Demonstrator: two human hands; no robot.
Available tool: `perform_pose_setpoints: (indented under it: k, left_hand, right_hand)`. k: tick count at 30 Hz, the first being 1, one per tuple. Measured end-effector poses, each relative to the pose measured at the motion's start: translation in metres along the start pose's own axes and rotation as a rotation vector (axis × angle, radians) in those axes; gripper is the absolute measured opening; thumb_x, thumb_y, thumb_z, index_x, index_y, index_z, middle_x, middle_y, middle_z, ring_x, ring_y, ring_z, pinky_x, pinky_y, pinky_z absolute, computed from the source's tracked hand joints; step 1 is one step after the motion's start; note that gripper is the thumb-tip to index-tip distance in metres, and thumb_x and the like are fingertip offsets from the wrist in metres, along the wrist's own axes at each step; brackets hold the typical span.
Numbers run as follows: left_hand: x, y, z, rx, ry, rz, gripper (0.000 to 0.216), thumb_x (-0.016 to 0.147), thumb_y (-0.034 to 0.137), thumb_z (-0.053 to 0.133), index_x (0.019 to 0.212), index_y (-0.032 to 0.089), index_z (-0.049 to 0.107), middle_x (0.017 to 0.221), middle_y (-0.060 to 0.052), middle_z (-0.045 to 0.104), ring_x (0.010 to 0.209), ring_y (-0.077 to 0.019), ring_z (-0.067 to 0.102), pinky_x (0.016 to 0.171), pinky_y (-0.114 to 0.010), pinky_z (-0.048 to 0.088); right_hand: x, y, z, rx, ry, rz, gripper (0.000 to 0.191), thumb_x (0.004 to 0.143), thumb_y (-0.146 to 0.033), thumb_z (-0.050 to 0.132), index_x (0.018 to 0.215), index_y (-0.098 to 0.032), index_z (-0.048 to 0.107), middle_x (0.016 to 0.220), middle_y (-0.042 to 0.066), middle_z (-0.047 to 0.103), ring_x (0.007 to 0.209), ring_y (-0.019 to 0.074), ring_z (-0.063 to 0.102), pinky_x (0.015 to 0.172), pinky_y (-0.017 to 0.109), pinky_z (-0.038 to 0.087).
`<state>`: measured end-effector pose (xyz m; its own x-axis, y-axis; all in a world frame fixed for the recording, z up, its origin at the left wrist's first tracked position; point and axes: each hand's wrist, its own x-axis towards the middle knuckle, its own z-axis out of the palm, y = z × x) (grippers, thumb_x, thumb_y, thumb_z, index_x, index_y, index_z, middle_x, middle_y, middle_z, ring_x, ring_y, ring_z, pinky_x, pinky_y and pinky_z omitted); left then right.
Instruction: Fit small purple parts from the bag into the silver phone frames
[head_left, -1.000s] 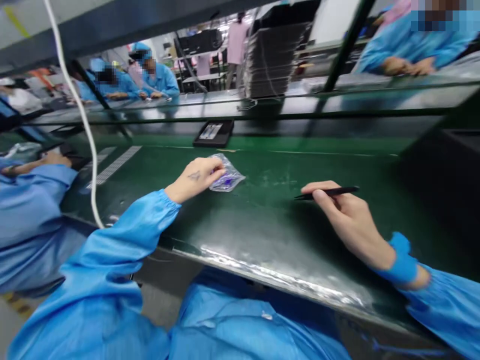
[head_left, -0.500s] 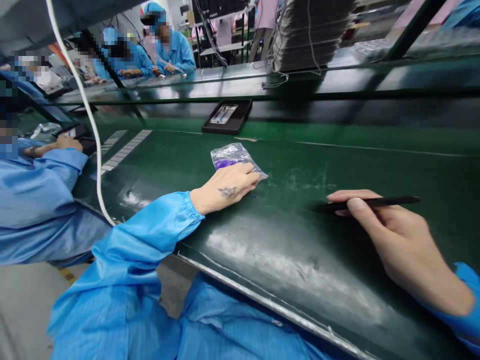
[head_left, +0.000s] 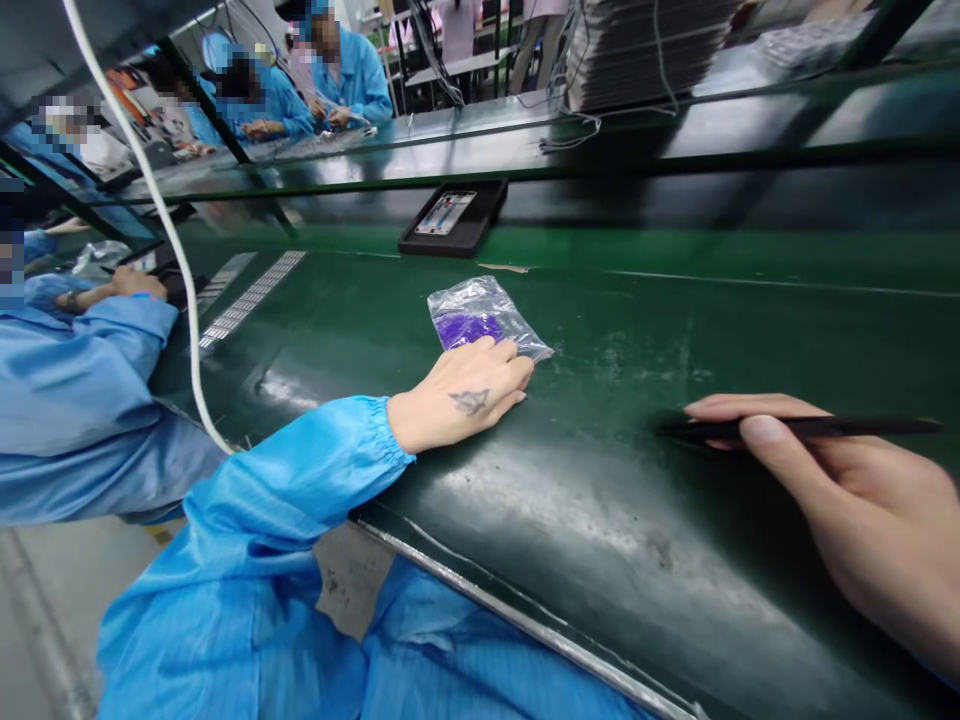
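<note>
My left hand (head_left: pixel 469 392) rests on the table at the near edge of a clear plastic bag (head_left: pixel 517 315). Purple pieces (head_left: pixel 469 330) lie inside the bag, too small to tell apart. The fingers of this hand are curled and pressed together. Their tips are partly hidden, with a tiny dark spot by them. Over to the right, my right hand (head_left: pixel 840 490) pinches slim black tweezers (head_left: pixel 862 427) between thumb and fingers. The tweezers' points face left, above the table and apart from the bag; they blur into the dark surface.
On the green table (head_left: pixel 600 520), a black tray (head_left: pixel 450 215) holding a phone-like part stands at the back. Strips of small pieces (head_left: pixel 255 295) lie left. A white cable (head_left: pixel 176 230) hangs down there. A co-worker's sleeve (head_left: pixel 82 380) is at the left; a raised shelf (head_left: pixel 465 150) runs behind.
The right hand with the tweezers has moved right and slightly down. My left hand has shifted slightly towards me from the bag, showing more of the purple pieces. The view has tilted a little.
</note>
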<state>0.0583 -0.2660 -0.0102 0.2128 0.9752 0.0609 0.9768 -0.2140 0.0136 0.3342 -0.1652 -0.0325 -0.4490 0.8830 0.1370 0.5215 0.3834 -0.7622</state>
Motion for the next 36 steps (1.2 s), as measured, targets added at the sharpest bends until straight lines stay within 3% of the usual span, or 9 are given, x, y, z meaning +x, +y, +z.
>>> perform_pose_setpoints:
  k: [12,14,17,19,21,25,30,36]
  left_hand:
    - [0.000,0.001,0.006,-0.027,0.059,0.019,0.017,0.102,0.015,0.039,0.098,0.015,0.056,0.100,-0.007,0.062,0.088,-0.0208,0.053,0.077,-0.034,0.042]
    - [0.001,-0.001,0.003,-0.161,0.152,0.019,0.015,0.100,0.011,0.040,0.096,0.015,0.054,0.094,-0.006,0.061,0.083,-0.0187,0.053,0.076,-0.033,0.042]
    - [0.004,0.000,0.002,-0.588,0.270,0.039,0.009,0.098,0.014,0.048,0.091,0.017,0.052,0.088,-0.002,0.061,0.077,-0.0139,0.056,0.073,-0.028,0.043]
    - [0.005,0.009,0.005,-0.932,0.227,0.037,0.007,0.096,0.018,0.054,0.089,0.018,0.053,0.086,-0.001,0.063,0.077,-0.0124,0.060,0.071,-0.026,0.046]
    - [0.005,0.023,0.010,-1.233,0.075,-0.005,0.006,0.093,0.020,0.059,0.090,0.017,0.055,0.083,-0.001,0.064,0.075,-0.0116,0.063,0.070,-0.024,0.049]
    - [0.003,0.048,0.017,-1.527,-0.212,-0.152,0.007,0.087,0.020,0.065,0.090,0.014,0.062,0.076,-0.001,0.065,0.068,-0.0093,0.062,0.067,-0.022,0.049]
    - [0.002,0.057,0.017,-1.647,-0.218,-0.255,0.013,0.086,0.025,0.069,0.088,0.012,0.071,0.075,-0.002,0.067,0.065,-0.0082,0.061,0.068,-0.021,0.050]
    - [0.000,0.057,0.023,-1.633,-0.150,-0.262,0.013,0.086,0.022,0.071,0.096,0.014,0.075,0.081,-0.003,0.073,0.074,-0.0100,0.066,0.077,-0.022,0.053]
  right_hand:
    - [-0.002,0.004,0.000,0.023,0.012,-0.009,0.044,0.086,-0.066,0.052,0.092,-0.030,0.077,0.108,0.003,0.077,0.102,0.0301,0.070,0.095,0.050,0.055]
    - [-0.002,0.006,0.001,0.025,0.017,-0.023,0.044,0.087,-0.065,0.052,0.092,-0.030,0.077,0.109,0.003,0.077,0.102,0.0298,0.069,0.095,0.049,0.054]
    - [-0.004,0.005,0.001,0.034,0.040,-0.070,0.041,0.090,-0.063,0.052,0.094,-0.029,0.076,0.109,0.003,0.076,0.102,0.0283,0.068,0.099,0.047,0.052]
    - [-0.008,0.001,0.001,0.049,0.041,-0.114,0.039,0.092,-0.060,0.052,0.094,-0.028,0.075,0.106,0.004,0.075,0.100,0.0266,0.068,0.098,0.045,0.051]
    - [-0.013,-0.005,0.000,0.065,0.027,-0.189,0.036,0.096,-0.053,0.052,0.092,-0.026,0.074,0.101,0.005,0.075,0.098,0.0249,0.068,0.096,0.042,0.051]
    - [-0.026,-0.015,-0.001,0.101,-0.026,-0.402,0.026,0.100,-0.039,0.051,0.089,-0.025,0.069,0.092,0.005,0.073,0.093,0.0221,0.069,0.086,0.036,0.054]
    - [-0.038,-0.022,0.002,-0.045,-0.193,-0.542,0.017,0.099,-0.022,0.051,0.106,-0.026,0.066,0.086,0.002,0.070,0.074,0.0162,0.067,0.067,0.029,0.053]
    - [-0.045,-0.020,0.006,-0.199,-0.285,-0.678,0.035,0.098,-0.012,0.049,0.128,-0.026,0.062,0.103,0.007,0.070,0.092,0.0193,0.069,0.081,0.032,0.056]
